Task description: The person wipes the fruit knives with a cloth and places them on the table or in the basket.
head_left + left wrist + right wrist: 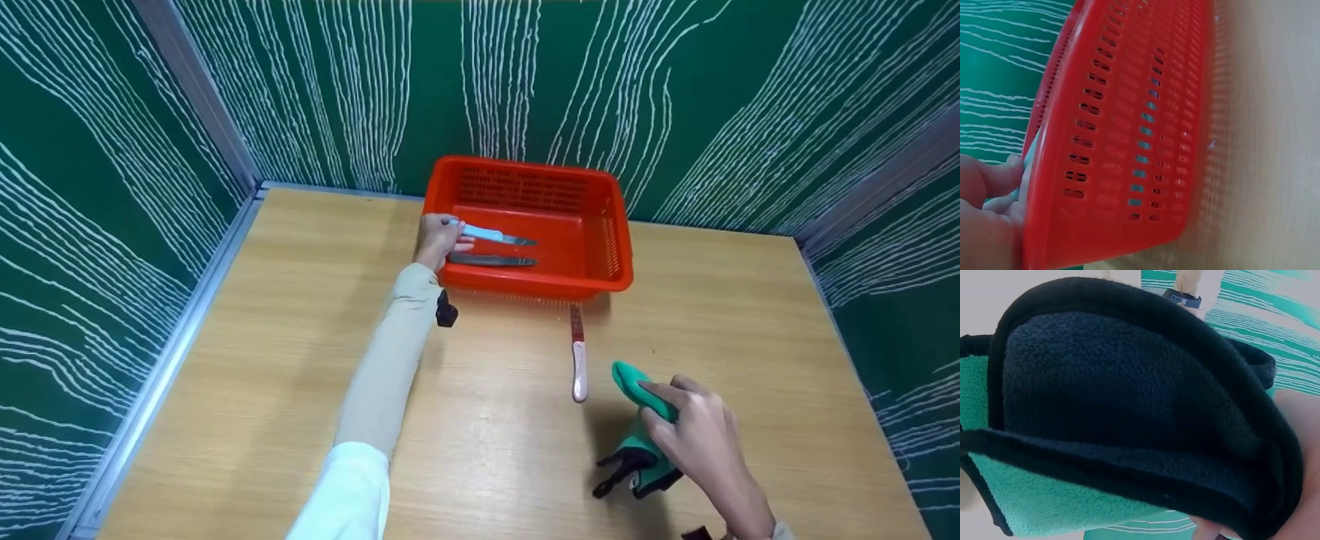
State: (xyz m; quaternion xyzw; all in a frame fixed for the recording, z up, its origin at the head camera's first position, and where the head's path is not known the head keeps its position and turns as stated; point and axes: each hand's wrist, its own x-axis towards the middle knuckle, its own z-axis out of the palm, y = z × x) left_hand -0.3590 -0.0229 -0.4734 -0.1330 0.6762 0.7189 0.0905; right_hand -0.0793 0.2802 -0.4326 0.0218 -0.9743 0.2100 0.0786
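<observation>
My left hand (441,238) reaches over the left end of a red plastic basket (592,286) and pinches the light blue handle of a knife (486,233), its blade pointing right. Below that knife, inside the basket, lies another knife (496,260) with a grey blade. In the left wrist view the fingers are at the basket's rim and the perforated side hides most of the knife. Near the front right, my right hand (705,431) grips a bunched green cloth (651,442) with black edging. The right wrist view is mostly filled by the cloth's dark inner side (1095,382).
A knife with a pale pink handle (579,371) lies on the wooden table (337,315), its reddish blade toward the basket's front. Green walls (435,82) with white wavy lines stand behind and at both sides, joined by metal frame posts (199,90).
</observation>
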